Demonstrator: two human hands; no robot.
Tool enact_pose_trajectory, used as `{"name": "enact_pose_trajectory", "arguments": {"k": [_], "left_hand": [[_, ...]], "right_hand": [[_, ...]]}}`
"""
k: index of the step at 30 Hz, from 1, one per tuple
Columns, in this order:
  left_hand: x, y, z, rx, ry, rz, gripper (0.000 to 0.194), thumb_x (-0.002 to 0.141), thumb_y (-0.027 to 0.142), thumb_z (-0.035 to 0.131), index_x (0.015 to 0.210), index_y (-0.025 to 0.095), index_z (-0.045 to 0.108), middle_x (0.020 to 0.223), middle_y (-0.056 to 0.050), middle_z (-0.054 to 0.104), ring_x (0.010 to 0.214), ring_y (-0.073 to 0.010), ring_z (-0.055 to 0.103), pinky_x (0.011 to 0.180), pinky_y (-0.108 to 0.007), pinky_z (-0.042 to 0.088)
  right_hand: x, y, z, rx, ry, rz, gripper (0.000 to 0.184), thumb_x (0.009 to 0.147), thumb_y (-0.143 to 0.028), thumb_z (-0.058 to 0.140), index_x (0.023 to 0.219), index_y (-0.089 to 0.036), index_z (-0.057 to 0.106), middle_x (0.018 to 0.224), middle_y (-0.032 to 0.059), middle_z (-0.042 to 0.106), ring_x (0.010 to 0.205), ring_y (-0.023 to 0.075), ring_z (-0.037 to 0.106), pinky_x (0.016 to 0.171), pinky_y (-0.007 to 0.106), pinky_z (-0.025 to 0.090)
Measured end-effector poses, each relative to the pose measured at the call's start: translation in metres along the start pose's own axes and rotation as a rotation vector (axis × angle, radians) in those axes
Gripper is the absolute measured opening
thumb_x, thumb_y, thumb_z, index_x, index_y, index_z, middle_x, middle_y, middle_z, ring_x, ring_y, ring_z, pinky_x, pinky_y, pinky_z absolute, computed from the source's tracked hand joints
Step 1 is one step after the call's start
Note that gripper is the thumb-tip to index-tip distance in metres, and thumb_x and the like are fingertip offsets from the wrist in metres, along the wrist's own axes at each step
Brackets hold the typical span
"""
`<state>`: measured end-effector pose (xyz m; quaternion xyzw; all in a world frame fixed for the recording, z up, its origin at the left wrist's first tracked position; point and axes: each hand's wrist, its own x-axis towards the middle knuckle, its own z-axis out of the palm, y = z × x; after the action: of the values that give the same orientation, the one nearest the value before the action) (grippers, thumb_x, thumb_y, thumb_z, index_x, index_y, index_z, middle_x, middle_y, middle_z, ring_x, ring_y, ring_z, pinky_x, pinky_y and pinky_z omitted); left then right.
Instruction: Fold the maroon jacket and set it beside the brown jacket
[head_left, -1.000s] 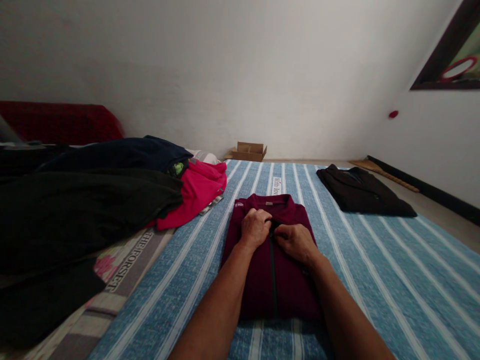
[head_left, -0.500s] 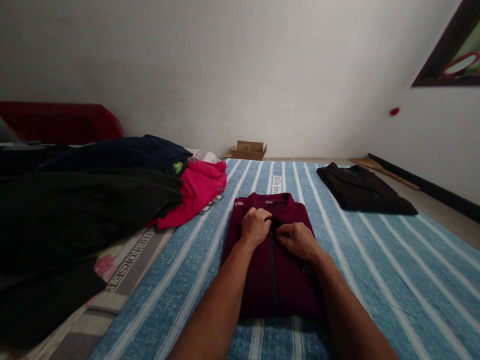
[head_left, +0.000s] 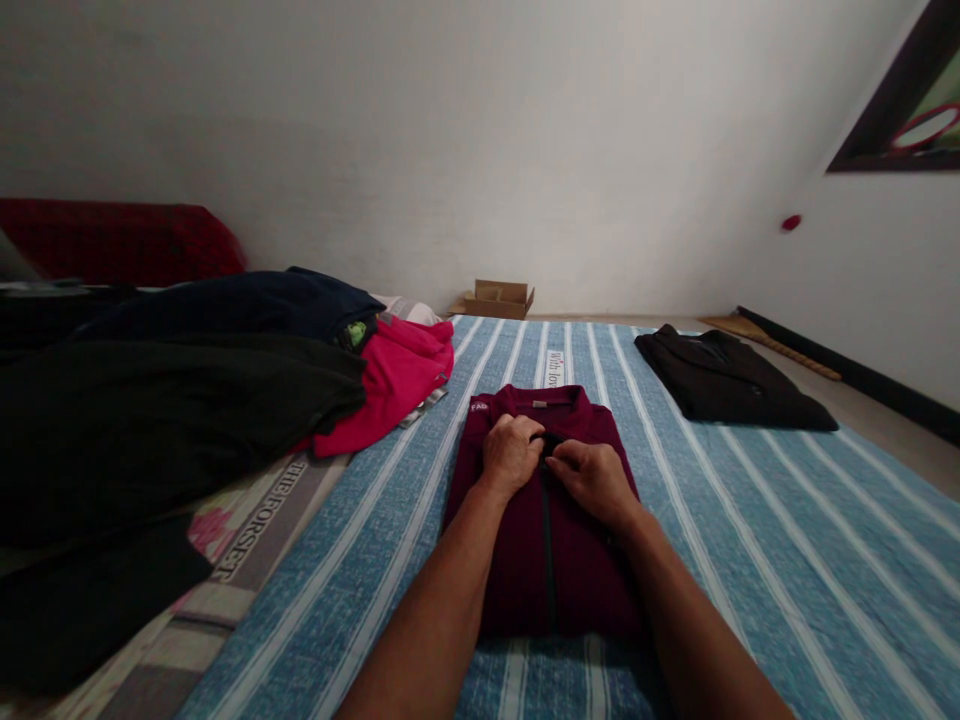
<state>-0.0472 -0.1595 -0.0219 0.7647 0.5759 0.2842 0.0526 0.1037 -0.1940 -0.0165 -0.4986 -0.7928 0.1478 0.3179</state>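
A maroon zip-front jacket (head_left: 517, 560) lies folded into a rectangle, its collar at the far end and a dark zip running down the middle. My left hand (head_left: 512, 455) is closed at the left side of the neck opening, fingertips gripping the cloth edge by the zip. Just right of it, my right hand (head_left: 596, 480) pinches at the top of the zip; the small part between thumb and finger is mostly hidden. White lettering shows on the jacket's left shoulder.
Blue striped bedding (head_left: 382, 560) lies under the jacket. To the right is a folded black garment (head_left: 735, 385). On the left, dark clothes (head_left: 165, 430) are heaped beside a bright pink garment (head_left: 397, 380). An open cardboard box (head_left: 499, 300) stands by the back wall.
My right hand has shifted slightly left and up at the zip, closer to my left hand. The left hand and the jacket are nearly unmoved.
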Motion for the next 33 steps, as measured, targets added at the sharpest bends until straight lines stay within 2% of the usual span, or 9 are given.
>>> {"name": "enact_pose_trajectory", "arguments": {"k": [4, 8, 10, 13, 17, 20, 25, 30, 33], "left_hand": [[0.0, -0.001, 0.0, -0.013, 0.001, 0.01, 0.017, 0.077, 0.016, 0.059, 0.088, 0.023, 0.069, 0.093, 0.0, 0.068, 0.085, -0.0169, 0.053, 0.079, -0.029, 0.043], [0.0, 0.0, -0.001, -0.028, -0.011, -0.01, 0.017, 0.076, 0.016, 0.059, 0.088, 0.024, 0.069, 0.092, 0.001, 0.068, 0.084, -0.0165, 0.053, 0.079, -0.029, 0.043], [0.0, 0.001, -0.002, -0.024, -0.015, -0.016, 0.017, 0.076, 0.016, 0.059, 0.088, 0.023, 0.069, 0.092, 0.0, 0.069, 0.084, -0.0164, 0.053, 0.079, -0.028, 0.043], [-0.001, 0.002, -0.003, -0.008, -0.007, 0.002, 0.016, 0.077, 0.017, 0.059, 0.088, 0.023, 0.069, 0.092, 0.0, 0.069, 0.085, -0.0167, 0.053, 0.079, -0.028, 0.043], [-0.001, 0.003, -0.004, 0.006, -0.012, 0.006, 0.015, 0.077, 0.018, 0.06, 0.088, 0.023, 0.069, 0.093, 0.0, 0.069, 0.085, -0.0167, 0.053, 0.079, -0.029, 0.043], [-0.001, 0.004, -0.004, -0.002, -0.008, 0.002, 0.014, 0.077, 0.017, 0.06, 0.087, 0.023, 0.069, 0.092, 0.0, 0.069, 0.083, -0.0167, 0.053, 0.078, -0.029, 0.043], [-0.001, 0.004, -0.005, -0.008, -0.004, 0.007, 0.014, 0.077, 0.017, 0.06, 0.086, 0.024, 0.069, 0.092, 0.001, 0.069, 0.083, -0.0168, 0.053, 0.079, -0.029, 0.043], [-0.001, 0.003, -0.003, -0.022, 0.01, 0.021, 0.014, 0.077, 0.017, 0.06, 0.085, 0.023, 0.069, 0.091, 0.0, 0.069, 0.083, -0.017, 0.053, 0.079, -0.029, 0.043], [-0.001, 0.003, -0.003, -0.02, 0.01, 0.021, 0.014, 0.077, 0.017, 0.059, 0.086, 0.024, 0.069, 0.09, 0.0, 0.068, 0.083, -0.0169, 0.052, 0.079, -0.029, 0.043]], "right_hand": [[0.0, -0.006, 0.001, -0.011, 0.02, -0.036, 0.022, 0.084, -0.031, 0.05, 0.071, -0.02, 0.063, 0.064, 0.0006, 0.063, 0.057, 0.0126, 0.055, 0.056, 0.023, 0.032], [-0.001, -0.005, 0.0, 0.21, -0.085, -0.057, 0.03, 0.084, -0.04, 0.052, 0.068, -0.018, 0.065, 0.06, -0.0007, 0.061, 0.053, 0.0109, 0.05, 0.051, 0.021, 0.032], [-0.001, -0.003, -0.001, 0.32, -0.068, -0.031, 0.037, 0.084, -0.046, 0.05, 0.066, -0.017, 0.064, 0.057, -0.0007, 0.058, 0.051, 0.0106, 0.048, 0.048, 0.021, 0.031], [0.0, 0.002, 0.0, 0.343, 0.106, 0.038, 0.037, 0.083, -0.047, 0.049, 0.066, -0.017, 0.063, 0.056, -0.0003, 0.058, 0.051, 0.0112, 0.049, 0.049, 0.022, 0.033], [0.002, 0.011, 0.0, 0.148, 0.453, 0.132, 0.029, 0.084, -0.041, 0.048, 0.075, -0.018, 0.063, 0.065, 0.0019, 0.061, 0.057, 0.0133, 0.053, 0.058, 0.024, 0.039], [0.004, 0.016, -0.002, -0.022, 0.561, 0.112, 0.023, 0.084, -0.033, 0.046, 0.078, -0.019, 0.063, 0.074, 0.0045, 0.063, 0.07, 0.016, 0.056, 0.068, 0.026, 0.042], [0.008, 0.024, 0.002, -0.06, 0.522, -0.049, 0.019, 0.085, -0.024, 0.045, 0.087, -0.021, 0.064, 0.092, 0.0068, 0.065, 0.091, 0.0188, 0.056, 0.084, 0.032, 0.041], [0.009, 0.03, 0.01, -0.087, 0.307, -0.053, 0.02, 0.084, -0.02, 0.047, 0.083, -0.019, 0.067, 0.087, 0.0064, 0.066, 0.082, 0.0174, 0.057, 0.077, 0.029, 0.042], [0.008, 0.031, 0.011, -0.119, 0.26, -0.015, 0.02, 0.084, -0.02, 0.048, 0.082, -0.02, 0.068, 0.085, 0.006, 0.065, 0.081, 0.0175, 0.056, 0.075, 0.028, 0.041]]}}
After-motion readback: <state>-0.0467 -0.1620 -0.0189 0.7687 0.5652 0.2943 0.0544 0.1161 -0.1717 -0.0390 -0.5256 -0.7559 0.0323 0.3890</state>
